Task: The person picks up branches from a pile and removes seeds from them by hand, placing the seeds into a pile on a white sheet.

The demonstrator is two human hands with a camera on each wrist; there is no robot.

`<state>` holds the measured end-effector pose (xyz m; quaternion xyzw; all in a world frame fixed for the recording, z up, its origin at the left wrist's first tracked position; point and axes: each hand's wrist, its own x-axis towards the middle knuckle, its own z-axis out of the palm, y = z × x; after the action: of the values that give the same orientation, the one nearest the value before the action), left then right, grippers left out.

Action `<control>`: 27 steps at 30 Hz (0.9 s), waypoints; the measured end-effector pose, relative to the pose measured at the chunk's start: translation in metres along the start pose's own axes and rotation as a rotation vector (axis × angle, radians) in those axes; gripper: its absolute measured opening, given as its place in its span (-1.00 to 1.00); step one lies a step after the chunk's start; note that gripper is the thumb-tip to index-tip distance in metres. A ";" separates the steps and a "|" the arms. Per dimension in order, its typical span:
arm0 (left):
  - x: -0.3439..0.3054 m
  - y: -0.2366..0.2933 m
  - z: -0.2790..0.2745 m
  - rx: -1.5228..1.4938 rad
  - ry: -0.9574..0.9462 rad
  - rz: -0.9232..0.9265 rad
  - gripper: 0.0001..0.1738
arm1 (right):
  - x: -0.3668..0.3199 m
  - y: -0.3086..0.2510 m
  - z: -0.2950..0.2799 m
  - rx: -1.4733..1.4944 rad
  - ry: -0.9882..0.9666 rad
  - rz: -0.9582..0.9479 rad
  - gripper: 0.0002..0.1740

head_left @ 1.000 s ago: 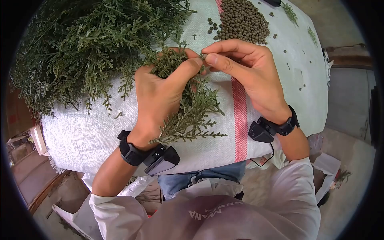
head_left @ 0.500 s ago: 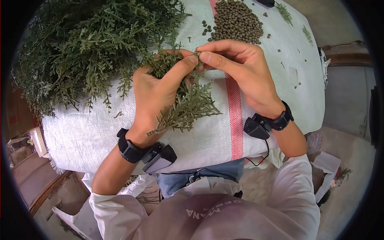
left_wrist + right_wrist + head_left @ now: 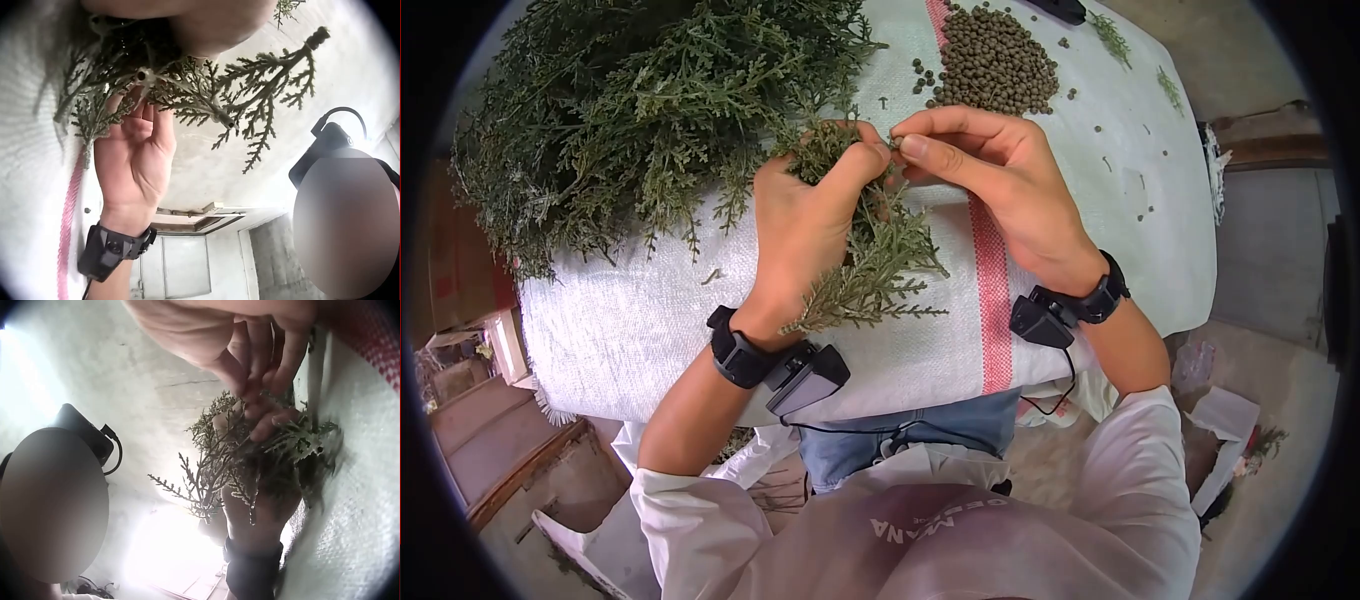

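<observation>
My left hand (image 3: 805, 225) grips a bunch of green conifer sprigs (image 3: 880, 265), whose stems and scaly tips hang below the palm toward the wrist. At the upper end of the bunch, thumb and forefinger of my right hand (image 3: 1010, 180) pinch a small greenish bit (image 3: 894, 145) right beside the left thumb tip. I cannot tell what that bit is. In the left wrist view, cut stem ends and a forked sprig (image 3: 262, 87) stick out under the left hand. The right wrist view has the right fingers (image 3: 237, 369) meeting the left ones over the foliage.
A large heap of conifer branches (image 3: 650, 130) covers the left of a stuffed white woven sack (image 3: 640, 350) with a red stripe. Beyond my hands lies a pile of small round brown pellets (image 3: 995, 65), with a few scattered. A dark object (image 3: 1060, 10) sits at the far edge.
Both hands keep close together. My left hand and the sprigs have shifted slightly, their hanging tips swinging upward a little. The right thumb and forefinger stay pinched at the left thumb.
</observation>
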<state>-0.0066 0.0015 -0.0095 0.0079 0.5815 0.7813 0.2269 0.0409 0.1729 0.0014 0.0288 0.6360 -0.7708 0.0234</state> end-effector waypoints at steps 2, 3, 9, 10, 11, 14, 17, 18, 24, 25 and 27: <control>0.000 0.001 0.000 -0.008 -0.005 -0.004 -0.82 | -0.001 0.000 0.000 0.020 -0.002 0.014 -0.77; 0.000 0.001 -0.001 -0.013 -0.006 -0.005 -0.81 | -0.001 -0.001 0.000 0.029 -0.006 0.019 -0.77; 0.000 0.000 -0.002 0.004 -0.003 -0.006 -0.83 | -0.001 -0.001 0.003 0.088 -0.024 0.029 -0.77; 0.000 0.000 -0.002 0.005 -0.004 -0.007 -0.83 | -0.001 -0.001 0.003 0.088 -0.023 0.028 -0.77; 0.001 -0.001 -0.002 0.007 -0.006 -0.009 -0.83 | -0.001 -0.002 0.003 0.080 -0.019 0.030 -0.77; 0.000 0.000 -0.001 0.010 -0.012 -0.014 -0.83 | -0.002 -0.001 0.003 0.066 -0.007 0.034 -0.77; 0.000 0.001 -0.002 0.008 -0.013 -0.019 -0.84 | -0.002 0.001 0.004 0.087 -0.006 0.029 -0.77; 0.000 0.001 -0.002 0.002 -0.017 -0.023 -0.84 | -0.002 0.001 0.004 0.087 -0.007 0.029 -0.77; 0.000 0.001 0.000 0.101 -0.031 -0.010 -0.80 | -0.003 0.003 0.007 0.109 0.027 0.036 -0.77; 0.000 0.001 0.001 0.075 -0.016 -0.014 -0.82 | -0.003 0.003 0.007 0.109 0.025 0.033 -0.76; -0.001 0.002 0.002 0.022 0.016 -0.020 -0.84 | -0.004 0.002 0.006 0.112 0.030 0.031 -0.77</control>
<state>-0.0059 0.0029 -0.0068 -0.0016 0.5921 0.7724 0.2297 0.0447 0.1664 0.0011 0.0513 0.5918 -0.8041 0.0240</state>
